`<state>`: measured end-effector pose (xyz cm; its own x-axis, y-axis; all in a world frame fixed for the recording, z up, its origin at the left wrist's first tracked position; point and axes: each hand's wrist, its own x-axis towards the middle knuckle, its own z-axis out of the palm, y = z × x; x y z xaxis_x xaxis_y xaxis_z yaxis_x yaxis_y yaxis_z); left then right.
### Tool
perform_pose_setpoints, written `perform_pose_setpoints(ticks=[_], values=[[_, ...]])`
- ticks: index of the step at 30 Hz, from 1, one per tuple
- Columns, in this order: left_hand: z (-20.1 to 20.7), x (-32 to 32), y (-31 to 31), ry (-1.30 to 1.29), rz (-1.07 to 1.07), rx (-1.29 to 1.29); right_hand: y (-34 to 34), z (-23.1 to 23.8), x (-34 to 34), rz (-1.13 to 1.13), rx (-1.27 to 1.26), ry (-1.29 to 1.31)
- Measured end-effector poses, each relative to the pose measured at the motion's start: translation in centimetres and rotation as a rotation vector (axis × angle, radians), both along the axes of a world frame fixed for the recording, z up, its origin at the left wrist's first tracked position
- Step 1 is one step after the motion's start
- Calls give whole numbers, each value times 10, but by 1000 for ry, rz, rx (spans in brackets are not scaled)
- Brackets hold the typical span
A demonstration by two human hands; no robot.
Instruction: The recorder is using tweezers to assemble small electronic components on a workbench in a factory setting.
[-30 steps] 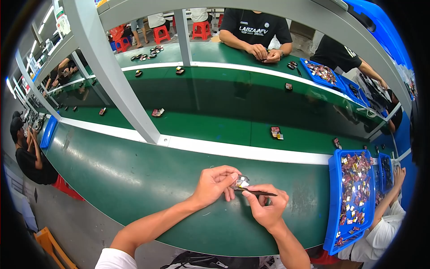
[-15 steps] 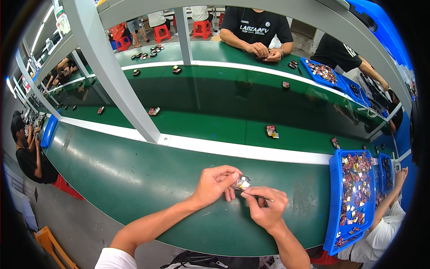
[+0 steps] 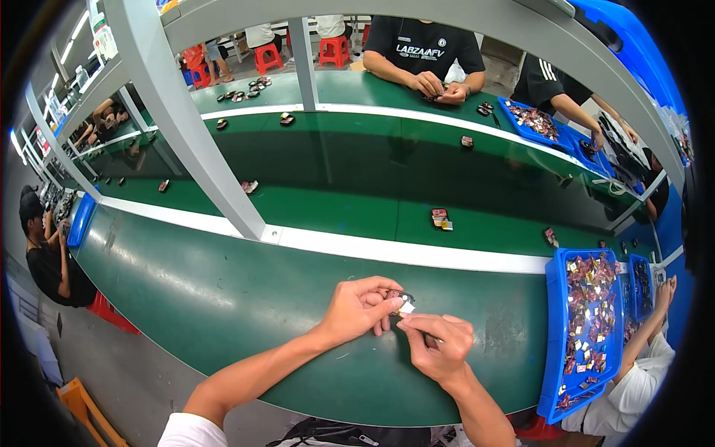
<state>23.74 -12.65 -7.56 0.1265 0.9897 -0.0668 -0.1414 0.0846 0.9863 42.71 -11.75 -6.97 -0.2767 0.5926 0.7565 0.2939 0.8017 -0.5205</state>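
Above the green worktop [image 3: 246, 298], my left hand [image 3: 359, 309] pinches a small dark electronic assembly with a red circuit board and a white-and-yellow piece [image 3: 406, 305]. The thumb lies across its near face, and part of it is hidden by the fingers. Close on the right, my right hand [image 3: 443, 346] is closed around a thin, pen-like tool [image 3: 438, 340]. Its tip meets the lower edge of the assembly, though the fingers cover most of the tool and I cannot tell its exact kind.
A blue tray [image 3: 553, 335] of small red, white and yellow parts stands at my right. Beyond the white rail [image 3: 387, 252], a green conveyor [image 3: 335, 205] carries scattered assemblies [image 3: 441, 219]. A grey post [image 3: 186, 119] rises at left. Across sits a person in black [image 3: 424, 52].
Assemblies on the conveyor have shifted slightly left. My right hand has tilted, so less of the tool shows. At the far right, a person's arm now reaches into a blue tray.
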Motion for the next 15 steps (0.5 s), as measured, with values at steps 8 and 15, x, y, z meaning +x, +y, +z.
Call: perform_pose_setpoints(ticks=[8, 15], values=[[0, 6, -1, 110, 75, 26, 2, -3, -1, -3, 43, -47], [-1, 2, 1, -11, 70, 11, 2, 0, -2, -19, -31, 10]])
